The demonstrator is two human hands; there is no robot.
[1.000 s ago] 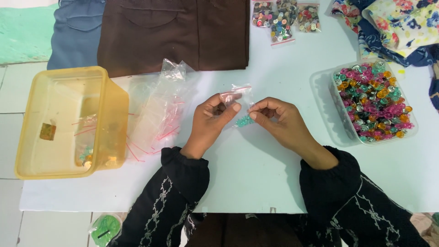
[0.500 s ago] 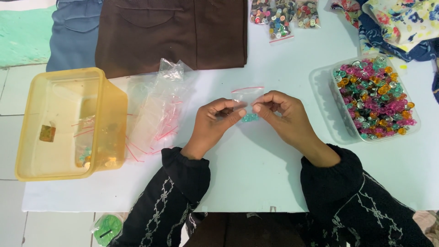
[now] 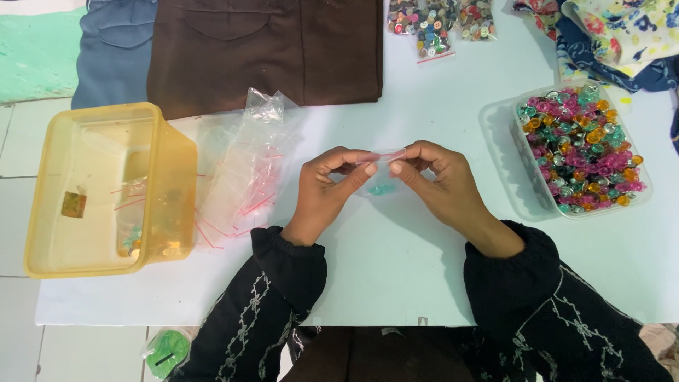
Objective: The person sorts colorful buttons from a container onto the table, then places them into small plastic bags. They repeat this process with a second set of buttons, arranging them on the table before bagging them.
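Note:
Both hands pinch the top edge of a small clear zip bag point(image 3: 380, 182) with a red seal line, held over the white table point(image 3: 396, 262). Teal buttons sit in the bottom of the bag. My left hand point(image 3: 329, 185) grips the bag's left end with thumb and forefinger. My right hand point(image 3: 438, 180) grips its right end the same way. Both arms wear black embroidered sleeves.
A yellow plastic tub point(image 3: 106, 187) stands at the left, with a heap of empty clear zip bags point(image 3: 244, 173) beside it. A clear tray of colourful buttons point(image 3: 580, 145) is at the right. Brown cloth point(image 3: 276, 49), blue cloth, floral fabric and button packets point(image 3: 438, 21) lie along the far edge.
The hands have lowered and drawn a little closer to me, and the bag's top edge now lies flat and pinched between the fingertips.

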